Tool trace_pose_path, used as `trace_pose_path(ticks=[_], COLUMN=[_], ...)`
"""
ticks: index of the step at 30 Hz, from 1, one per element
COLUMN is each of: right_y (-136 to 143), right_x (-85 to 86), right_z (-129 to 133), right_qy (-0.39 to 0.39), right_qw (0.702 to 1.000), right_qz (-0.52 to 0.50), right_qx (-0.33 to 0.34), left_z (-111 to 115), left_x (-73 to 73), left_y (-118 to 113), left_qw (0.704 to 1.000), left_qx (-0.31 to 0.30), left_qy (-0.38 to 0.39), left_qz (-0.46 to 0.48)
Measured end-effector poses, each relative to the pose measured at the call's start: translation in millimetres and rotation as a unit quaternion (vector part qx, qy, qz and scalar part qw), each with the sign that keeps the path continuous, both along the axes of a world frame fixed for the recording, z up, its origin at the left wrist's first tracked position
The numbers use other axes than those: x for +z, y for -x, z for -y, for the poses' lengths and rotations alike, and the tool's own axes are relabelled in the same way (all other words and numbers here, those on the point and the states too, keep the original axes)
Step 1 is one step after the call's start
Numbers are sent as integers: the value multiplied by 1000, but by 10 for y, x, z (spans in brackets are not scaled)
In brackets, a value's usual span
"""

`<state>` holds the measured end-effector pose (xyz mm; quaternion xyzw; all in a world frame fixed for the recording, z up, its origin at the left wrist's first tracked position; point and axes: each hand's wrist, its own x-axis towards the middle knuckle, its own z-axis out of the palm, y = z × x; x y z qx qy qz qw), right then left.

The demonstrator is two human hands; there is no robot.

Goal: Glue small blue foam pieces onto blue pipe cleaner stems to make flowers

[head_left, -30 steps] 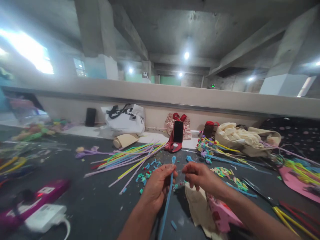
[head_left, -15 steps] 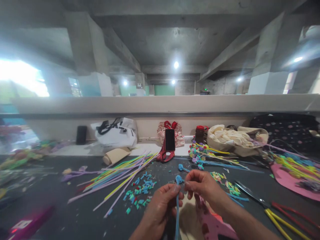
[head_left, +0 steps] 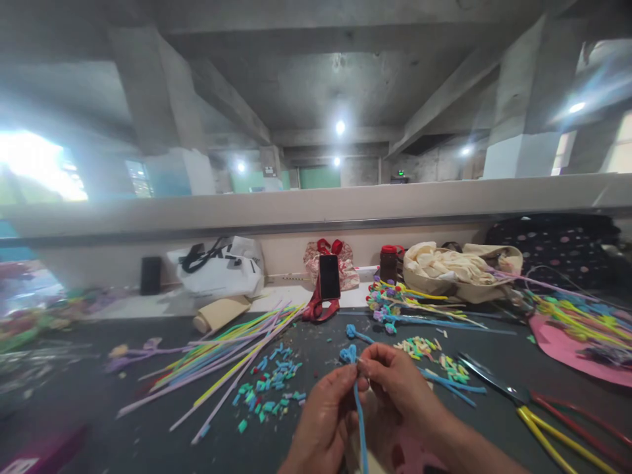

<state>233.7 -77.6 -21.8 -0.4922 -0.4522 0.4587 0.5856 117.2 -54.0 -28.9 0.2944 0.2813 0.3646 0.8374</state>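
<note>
My left hand (head_left: pixel 330 409) pinches a blue fuzzy stem (head_left: pixel 362 428) just below its looped, flower-like top (head_left: pixel 348 355). The stem's long end hangs down toward the bottom edge. Close against it on the right, my right hand (head_left: pixel 395 378) has its thumb and forefinger pressed together at the same spot under the loops; whether they grip the stem or something tiny is hard to make out. Another blue stem with a curled tip (head_left: pixel 351 331) lies on the dark table just beyond the fingers.
Long coloured stems (head_left: pixel 237 368) and small cut pieces (head_left: pixel 271 382) lie left. Finished-looking bunches (head_left: pixel 390 306) lie behind my right hand. Scissors (head_left: pixel 516 394) rest at right near a pink sheet (head_left: pixel 567 349). A phone (head_left: pixel 330 277) stands at the back.
The looped top now tilts left, and my right fingers have closed in under it, nearer my left fingertips. The whole view has shifted slightly.
</note>
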Motion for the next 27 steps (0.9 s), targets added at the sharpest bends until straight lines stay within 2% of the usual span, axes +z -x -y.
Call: trace_pose_path(ticks=[7,19,27], right_y=[-27,-179,-135], right_x=[-16,-51,9], right_z=[29,37,36], right_qy=[-9,24,52], right_qw=[999,990,986], right_qz=[42,4,-5], right_qx=[17,138,158], left_z=[-45,-37,3], left_x=[-24,-36,-34], left_y=[51,54,40], left_qw=[999,995,994], left_qx=[1,-59,-41], left_qy=[-30,-73,-84], left_qz=[-23,-43,-56])
